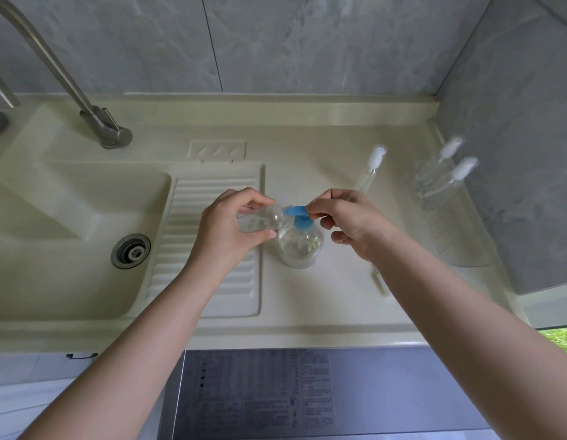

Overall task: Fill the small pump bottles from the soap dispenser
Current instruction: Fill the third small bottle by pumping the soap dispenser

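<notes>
Curled around a small clear bottle (260, 221), the left hand (226, 228) has a full grip — fingers over the top, thumb underneath — and holds it tipped on its side with the open neck pointing right. That neck meets the tip of the blue spout (295, 211) of the soap dispenser (299, 244). On the other side, the right hand (348, 222) pinches the rear end of the blue pump head between thumb and forefinger, the remaining fingers loosely curled below it and holding nothing.

The soap dispenser is a squat clear bottle standing upright on the cream desk (323, 300), just right of the ribbed drainboard (209, 249) and directly under both hands. Whether soap is flowing into the small bottle cannot be told.

Farther out, a loose white pump cap with its dip tube (372, 166) lies on the desk beyond the right hand. Near the right-hand wall, two more small pump bottles (441, 179) with white caps stand close together, blurred. Another slim clear piece (379, 281) lies on the desk beside the right forearm — too blurred to name.

To the left, the sink (69, 223) sits with its metal drain (130, 251), and a steel faucet (85, 103) rises from the back ledge against the grey tiled wall (275, 42).
</notes>
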Demonstrator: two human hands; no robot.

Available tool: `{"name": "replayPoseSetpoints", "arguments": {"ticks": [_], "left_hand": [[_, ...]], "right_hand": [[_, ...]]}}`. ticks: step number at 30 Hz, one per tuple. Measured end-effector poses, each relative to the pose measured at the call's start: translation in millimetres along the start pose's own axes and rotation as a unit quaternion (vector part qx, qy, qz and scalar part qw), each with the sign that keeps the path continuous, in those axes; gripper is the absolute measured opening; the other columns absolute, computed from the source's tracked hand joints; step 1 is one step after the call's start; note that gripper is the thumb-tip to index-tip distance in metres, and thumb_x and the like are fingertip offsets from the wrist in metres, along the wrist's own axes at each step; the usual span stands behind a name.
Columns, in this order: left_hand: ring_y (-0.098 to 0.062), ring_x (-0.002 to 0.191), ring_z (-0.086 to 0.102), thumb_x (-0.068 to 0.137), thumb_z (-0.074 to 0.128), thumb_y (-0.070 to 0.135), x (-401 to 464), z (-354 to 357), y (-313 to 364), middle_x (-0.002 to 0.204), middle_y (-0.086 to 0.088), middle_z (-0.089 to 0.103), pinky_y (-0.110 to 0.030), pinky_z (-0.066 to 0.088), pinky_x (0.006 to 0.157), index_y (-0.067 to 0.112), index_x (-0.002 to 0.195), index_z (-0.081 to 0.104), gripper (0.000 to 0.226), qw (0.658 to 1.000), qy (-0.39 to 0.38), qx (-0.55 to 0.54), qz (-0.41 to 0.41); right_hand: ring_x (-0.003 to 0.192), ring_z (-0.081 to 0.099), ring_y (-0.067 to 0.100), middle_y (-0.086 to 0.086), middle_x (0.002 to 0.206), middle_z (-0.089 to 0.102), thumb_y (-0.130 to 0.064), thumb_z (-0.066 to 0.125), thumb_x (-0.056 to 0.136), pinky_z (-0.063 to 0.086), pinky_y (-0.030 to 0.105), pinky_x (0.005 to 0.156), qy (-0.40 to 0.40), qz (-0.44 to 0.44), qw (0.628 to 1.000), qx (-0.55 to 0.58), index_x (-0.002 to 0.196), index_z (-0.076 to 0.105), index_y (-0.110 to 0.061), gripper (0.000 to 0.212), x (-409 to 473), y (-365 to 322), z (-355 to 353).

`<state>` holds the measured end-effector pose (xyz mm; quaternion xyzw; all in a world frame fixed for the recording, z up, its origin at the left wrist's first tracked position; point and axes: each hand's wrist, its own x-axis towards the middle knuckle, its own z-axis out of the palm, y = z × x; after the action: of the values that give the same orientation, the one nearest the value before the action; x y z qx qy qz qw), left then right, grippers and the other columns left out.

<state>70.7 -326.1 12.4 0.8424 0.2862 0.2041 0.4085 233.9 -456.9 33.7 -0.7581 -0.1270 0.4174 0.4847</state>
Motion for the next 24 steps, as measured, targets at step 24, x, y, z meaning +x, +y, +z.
{"name": "replayPoseSetpoints", "arguments": {"ticks": [24], "left_hand": [[0.000,0.097,0.060,0.063,0.091,0.013,-0.1,-1.8,2.1,0.102,0.014,0.065,-0.006,0.041,0.086,0.030,0.101,0.071,0.046,1.000,0.005,0.010,0.002]], "right_hand": [[0.060,0.041,0.014,0.003,0.074,0.061,-0.007,0.067,0.083,0.029,0.024,0.050,0.001,0.000,0.999,0.040,0.068,0.061,-0.015,0.018,-2.0,-1.5,1.5]]}}
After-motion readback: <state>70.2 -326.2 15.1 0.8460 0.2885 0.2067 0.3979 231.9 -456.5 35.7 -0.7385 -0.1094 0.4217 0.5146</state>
